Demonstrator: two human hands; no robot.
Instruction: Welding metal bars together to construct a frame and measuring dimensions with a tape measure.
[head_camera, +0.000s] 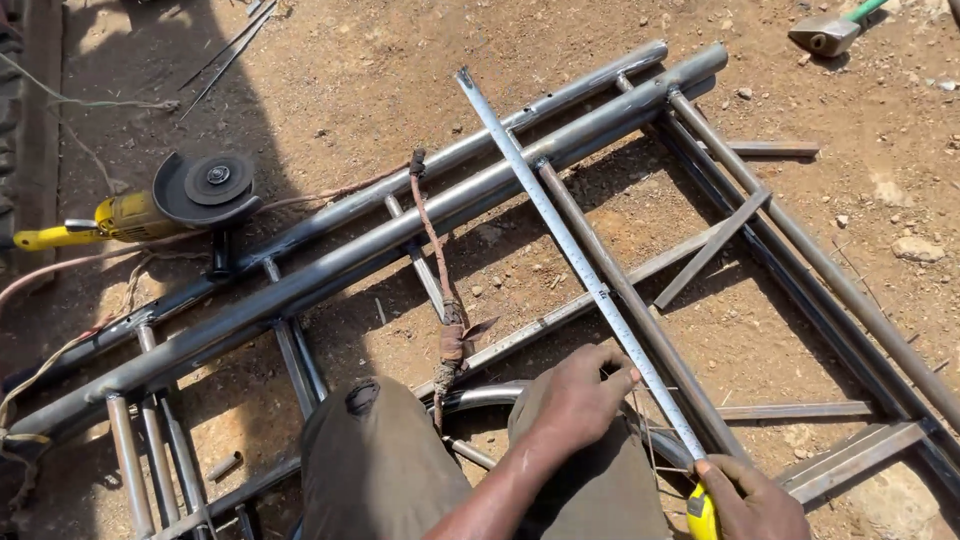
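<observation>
A welded frame of grey steel pipes lies on the dirt ground in front of my knees. A silver tape measure blade is stretched along a diagonal pipe of the frame, up to the long top pipes. My left hand presses the blade down against that pipe with its fingertips. My right hand, at the bottom edge, grips the yellow tape measure case.
A yellow angle grinder rests on the frame at the left, its cable trailing off left. A welding electrode holder with brown cable lies across the pipes. A hammer lies at the top right. Loose rods lie at the top left.
</observation>
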